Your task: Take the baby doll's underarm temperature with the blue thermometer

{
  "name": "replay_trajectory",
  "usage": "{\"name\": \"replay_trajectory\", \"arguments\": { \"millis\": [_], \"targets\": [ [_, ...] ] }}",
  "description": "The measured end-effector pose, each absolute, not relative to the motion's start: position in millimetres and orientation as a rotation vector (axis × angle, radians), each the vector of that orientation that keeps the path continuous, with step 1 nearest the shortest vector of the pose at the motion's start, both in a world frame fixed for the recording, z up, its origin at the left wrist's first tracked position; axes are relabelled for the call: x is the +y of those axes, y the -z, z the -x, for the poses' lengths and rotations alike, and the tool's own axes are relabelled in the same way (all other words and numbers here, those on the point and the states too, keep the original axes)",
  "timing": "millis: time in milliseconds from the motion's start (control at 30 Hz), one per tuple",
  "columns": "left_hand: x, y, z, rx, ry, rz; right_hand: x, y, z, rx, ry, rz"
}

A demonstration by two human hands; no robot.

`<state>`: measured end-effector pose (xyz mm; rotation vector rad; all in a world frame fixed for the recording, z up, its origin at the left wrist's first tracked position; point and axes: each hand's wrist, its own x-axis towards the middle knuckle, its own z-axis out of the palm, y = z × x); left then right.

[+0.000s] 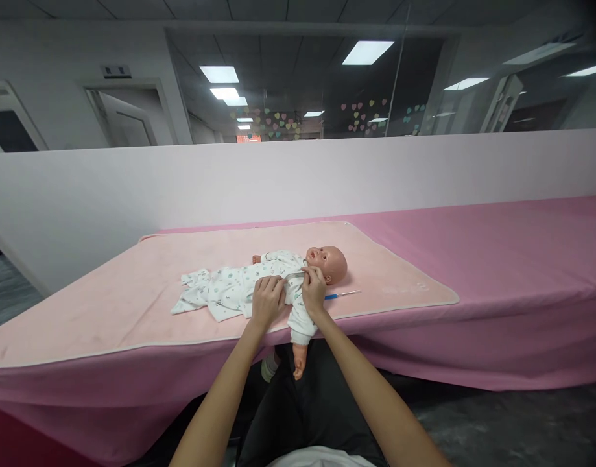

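A baby doll [333,261] lies on its back on the pink mat, head to the right. It wears a white printed baby garment [232,288], whose empty-looking legs spread to the left. My left hand [268,299] is closed on the garment's front at the chest. Up by the collar, my right hand [314,289] pinches the garment's edge below the doll's chin. A strip of the edge stretches between both hands. One sleeved doll arm [300,357] hangs over the table's front edge. Fingertips of both hands are partly hidden.
A thin blue-handled stick [344,294] lies beside the doll's head, close to my right wrist. The pale pink mat [399,279] covers part of a table with a darker pink cloth [512,259]. A low white wall [278,181] with glass above stands behind.
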<state>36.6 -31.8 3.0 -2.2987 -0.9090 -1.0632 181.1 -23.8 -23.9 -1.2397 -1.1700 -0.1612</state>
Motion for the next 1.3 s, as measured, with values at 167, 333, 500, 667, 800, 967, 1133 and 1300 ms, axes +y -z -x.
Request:
{"name": "replay_trajectory", "arguments": {
  "millis": [167, 333, 500, 667, 800, 967, 1133, 1300],
  "targets": [
    [-31.1, -2.6, -37.0, -0.944, 1.081, 2.300, -25.0, 22.1, -181.1, -1.154, 0.136, 1.214],
    [-27.1, -0.7, -36.3, -1.009, 1.077, 2.293, -26.4, 20.5, -180.4, -1.181, 0.136, 1.230],
    [-17.1, 2.0, -39.1, -1.072, 1.103, 2.292, -21.0, 23.8, -181.2, -1.197, 0.148, 1.275],
    [-8.7, 4.1, -44.1, -1.123, 1.206, 2.260, -15.8, 27.9, -182.8, -1.190, 0.112, 1.265],
    [-9.5, 3.8, -45.0, -1.105, 1.308, 2.263, -18.7, 25.8, -183.4, -1.167, 0.099, 1.209],
    [-12.6, 2.5, -45.3, -1.115, 1.335, 2.263, -22.8, 23.9, -183.2, -1.122, 0.087, 1.176],
    [-13.0, 3.2, -45.4, -1.114, 1.338, 2.262, -23.2, 25.5, -182.5, -1.089, 0.100, 1.263],
    [-13.0, 3.5, -45.5, -1.126, 1.345, 2.268, -23.3, 24.9, -181.9, -1.070, 0.072, 1.298]
  ]
}}
